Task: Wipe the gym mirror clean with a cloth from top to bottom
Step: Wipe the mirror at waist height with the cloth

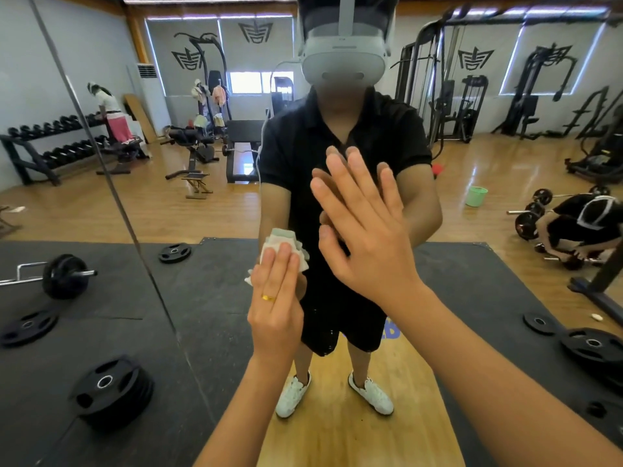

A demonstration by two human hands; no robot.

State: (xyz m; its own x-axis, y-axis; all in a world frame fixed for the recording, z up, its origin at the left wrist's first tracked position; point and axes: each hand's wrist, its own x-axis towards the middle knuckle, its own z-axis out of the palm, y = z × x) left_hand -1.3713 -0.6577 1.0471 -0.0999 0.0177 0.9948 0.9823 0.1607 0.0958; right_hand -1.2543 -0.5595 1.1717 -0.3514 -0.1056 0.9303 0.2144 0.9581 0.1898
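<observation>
Wiping step, mid-height. Left hand (274, 298), fingers straight, presses cloth (286, 245) against mirror (202, 214) near centre; right hand (365, 237), fingers spread wide, rests flat just beside. Next: draw cloth down toward bottom edge, pressure even.

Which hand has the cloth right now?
The left hand, wearing the gold ring, presses the cloth to the mirror; the right hand lies flat and empty.

Bright, even light fills the gym. Daylight glows through the blind-covered windows (553, 59) reflected in the mirror (50, 79) and lays pale streaks of glare on the wooden floor (472, 170). Shadows are soft. The wide-angle lens bends the mirror seam (101, 156) and stretches the edges. The right hand (367, 230) looks slightly soft.
</observation>
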